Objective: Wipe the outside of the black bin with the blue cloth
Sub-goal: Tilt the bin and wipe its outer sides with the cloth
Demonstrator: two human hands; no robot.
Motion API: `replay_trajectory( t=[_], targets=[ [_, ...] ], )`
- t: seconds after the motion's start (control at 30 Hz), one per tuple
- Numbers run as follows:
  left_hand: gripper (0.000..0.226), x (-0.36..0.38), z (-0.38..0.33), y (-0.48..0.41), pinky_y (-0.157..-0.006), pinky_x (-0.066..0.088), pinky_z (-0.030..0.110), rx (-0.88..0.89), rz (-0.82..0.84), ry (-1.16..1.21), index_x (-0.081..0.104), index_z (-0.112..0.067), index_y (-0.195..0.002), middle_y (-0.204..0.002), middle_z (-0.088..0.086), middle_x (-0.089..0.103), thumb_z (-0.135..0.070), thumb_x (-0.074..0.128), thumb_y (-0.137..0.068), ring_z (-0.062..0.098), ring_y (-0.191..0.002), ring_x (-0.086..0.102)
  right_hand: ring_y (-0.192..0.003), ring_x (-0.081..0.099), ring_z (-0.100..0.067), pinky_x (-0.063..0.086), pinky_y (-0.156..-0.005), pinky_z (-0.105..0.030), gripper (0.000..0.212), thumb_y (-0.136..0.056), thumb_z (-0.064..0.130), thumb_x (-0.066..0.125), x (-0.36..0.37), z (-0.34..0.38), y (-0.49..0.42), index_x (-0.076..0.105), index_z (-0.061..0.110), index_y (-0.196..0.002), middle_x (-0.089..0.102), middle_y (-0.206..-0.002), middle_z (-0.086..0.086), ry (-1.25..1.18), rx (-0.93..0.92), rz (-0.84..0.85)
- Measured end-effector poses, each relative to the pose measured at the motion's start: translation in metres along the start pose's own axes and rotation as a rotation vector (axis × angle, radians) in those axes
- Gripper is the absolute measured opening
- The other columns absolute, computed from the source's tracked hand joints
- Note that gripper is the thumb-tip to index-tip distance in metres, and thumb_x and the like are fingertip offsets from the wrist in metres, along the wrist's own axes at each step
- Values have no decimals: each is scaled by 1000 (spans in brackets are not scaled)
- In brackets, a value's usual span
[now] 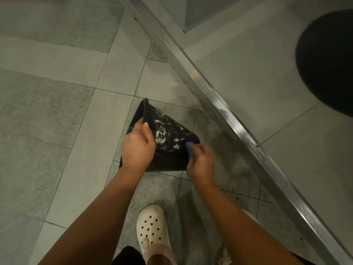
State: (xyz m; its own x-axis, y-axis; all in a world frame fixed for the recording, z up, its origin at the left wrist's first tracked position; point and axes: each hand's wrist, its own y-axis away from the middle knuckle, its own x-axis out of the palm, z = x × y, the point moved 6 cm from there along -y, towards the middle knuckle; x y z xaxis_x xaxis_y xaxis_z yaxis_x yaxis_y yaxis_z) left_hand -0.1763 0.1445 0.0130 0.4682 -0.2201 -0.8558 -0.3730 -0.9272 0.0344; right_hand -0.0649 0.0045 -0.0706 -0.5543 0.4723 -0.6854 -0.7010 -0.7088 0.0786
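The only camera sits on the person's head and looks almost straight down at the floor (57,111). The bin (172,131) is close under it, in the middle, with a shoe (151,228) lower down.

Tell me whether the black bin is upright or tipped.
Tipped. The black bin is sideways: left hand grips its rim, right hand holds the blue cloth at its base.

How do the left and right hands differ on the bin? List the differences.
The left hand grips the bin bare; the right hand holds the cloth. The left hand is at the wide rim end, the right hand near the narrow base end. The left hand's thumb lies over the outer wall; the right hand puts the cloth against that wall. Both work on the same tilted bin.
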Motion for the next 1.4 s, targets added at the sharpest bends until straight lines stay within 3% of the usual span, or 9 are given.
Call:
replay_trajectory(
  t=[0.07,0.17,0.33,0.53,0.77,0.87,1.0,1.2,1.4],
  targets=[
    [37,0,1,1,-46,29,16,3,7,9,54,1,-121,-61,1,51,-21,32,-101,10,-49,48,-93,49,-17,41,-82,-22,31,-80,6,51,1,16,9,65,8,-108,59,-97,-11,-5,-117,7],
    [36,-1,1,3,-47,29,14,-1,3,21,54,2,-120,-61,1,50,-20,32,-101,6,-49,46,-90,55,-26,41,-79,-24,28,-79,5,53,3,25,-13,67,5,-103,62,-94,-14,49,-207,26],
    [37,-1,-1,0,-46,30,16,2,-11,-6,54,0,-123,-63,3,53,-21,32,-100,19,-54,50,-103,51,-28,38,-89,-25,36,-81,-4,57,-2,-2,-23,62,7,-115,56,-108,-14,80,55,84],
    [37,1,-2,2,-48,28,14,7,0,1,54,0,-123,-67,1,53,-20,33,-101,15,-56,49,-89,57,-29,40,-80,-26,32,-73,-7,61,2,25,-16,68,4,-103,63,-93,-15,28,-152,68],
    [39,1,1,1,-49,29,18,-30,-15,6,54,-3,-125,-72,7,59,-23,31,-101,14,-63,48,-105,49,-26,40,-92,-27,36,-81,-1,59,-1,-5,-21,61,8,-116,58,-108,-11,106,34,96],
    [39,3,5,2,-51,29,22,-16,-8,-14,56,-3,-123,-78,16,66,-23,31,-101,15,-65,48,-92,55,-26,43,-85,-24,35,-74,-6,63,-1,16,-4,66,6,-106,62,-97,-13,40,-94,65],
    [39,2,6,3,-48,25,12,-14,-17,-2,59,-2,-111,-70,5,57,-25,29,-101,19,-61,53,-91,56,-27,40,-82,-23,34,-73,-7,62,3,30,-21,67,7,-104,63,-96,-11,42,-207,31],
    [46,9,-11,9,-54,38,22,78,2,-35,55,-7,-123,-78,9,67,-33,26,-98,22,-63,61,-102,49,-25,32,-85,-20,35,-81,-2,57,-2,-10,11,61,9,-114,55,-107,-12,-27,236,-87],
    [45,8,-9,10,-53,44,24,73,19,-7,56,-7,-120,-76,8,66,-33,27,-98,20,-64,62,-91,53,-23,38,-81,-17,27,-82,10,46,2,33,10,64,6,-101,57,-97,-12,-108,-2,-121]
  ],
)
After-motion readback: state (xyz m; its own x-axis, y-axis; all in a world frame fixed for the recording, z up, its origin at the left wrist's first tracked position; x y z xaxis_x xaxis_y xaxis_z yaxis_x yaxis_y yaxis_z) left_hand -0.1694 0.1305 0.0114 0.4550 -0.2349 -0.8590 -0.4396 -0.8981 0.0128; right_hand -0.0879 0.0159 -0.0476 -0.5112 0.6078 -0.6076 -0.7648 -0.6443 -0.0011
